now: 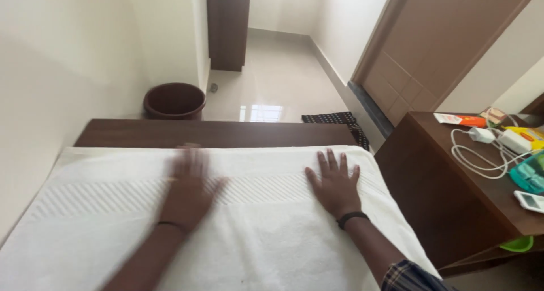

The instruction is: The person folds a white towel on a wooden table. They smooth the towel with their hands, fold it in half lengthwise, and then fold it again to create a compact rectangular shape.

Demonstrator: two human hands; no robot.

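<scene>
Blurred left hand (pixel 190 186) on towel (pixel 272 234)

My left hand (pixel 190 183) is motion-blurred, so fingers and wristband can't be made out clearly; both my forearms get cut off by the bottom edge. The white towel (pixel 266 228) runs out of frame at bottom & left, and hides whatever surface it's on. On the brown side table (pixel 430 172) the teal thing (pixel 530 175) & white device (pixel 531 200) are clipped by the right edge, and the green item (pixel 517 244) underneath is mostly hidden.
</scene>
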